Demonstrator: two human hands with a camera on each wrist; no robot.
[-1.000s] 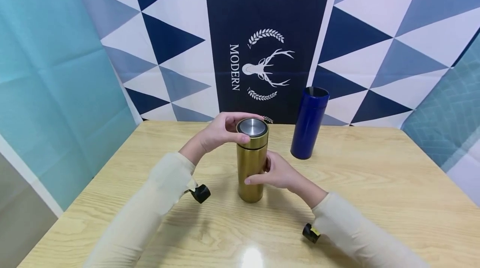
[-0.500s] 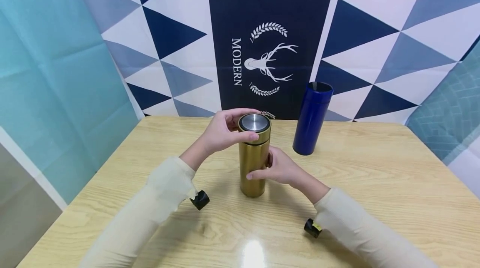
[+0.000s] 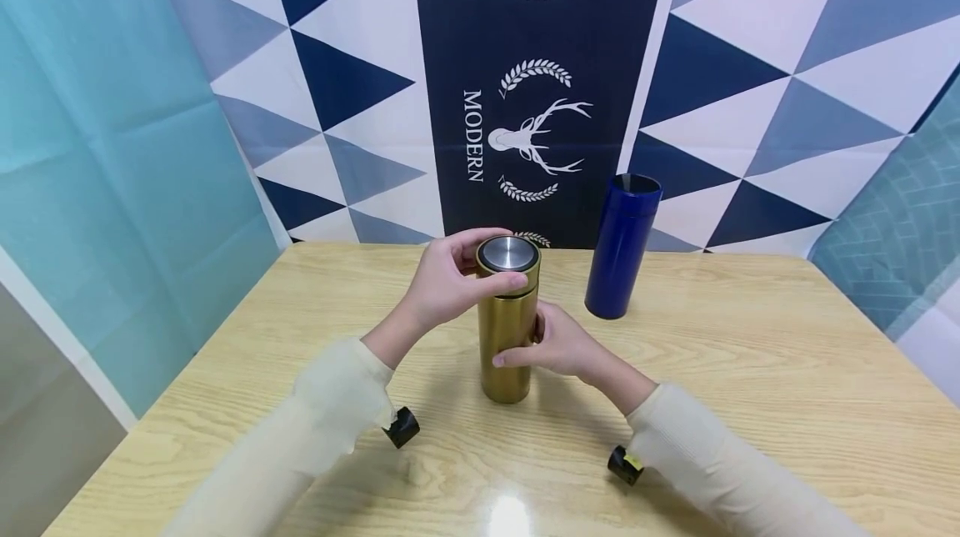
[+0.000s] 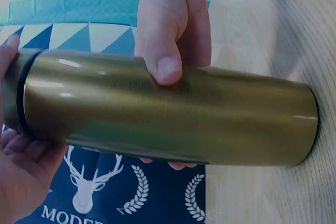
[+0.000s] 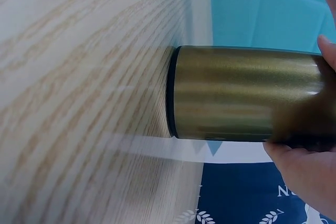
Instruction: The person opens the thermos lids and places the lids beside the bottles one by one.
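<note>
A gold thermos (image 3: 507, 345) stands upright on the wooden table (image 3: 360, 470). Its lid (image 3: 508, 253) has a steel disc on top, ringed in black. My left hand (image 3: 447, 278) grips this lid from the left, thumb across the front and fingers behind. Lower down, my right hand (image 3: 562, 343) holds the thermos body (image 4: 173, 114) from the right, thumb in front. A dark band (image 4: 23, 93) between lid and body shows in the left wrist view. In the right wrist view the thermos base (image 5: 226, 95) meets the tabletop.
A blue cylinder (image 3: 622, 249) with a dark open top stands behind and to the right, by the patterned backdrop (image 3: 555, 45). A light blue curtain (image 3: 135, 153) hangs along the table's left side. Small black wrist cameras (image 3: 402, 427) hang below both sleeves.
My left hand has turned around the lid: its thumb has slid rightward across the front and the wrist has dropped lower. The right hand and the thermos body stay in place.
</note>
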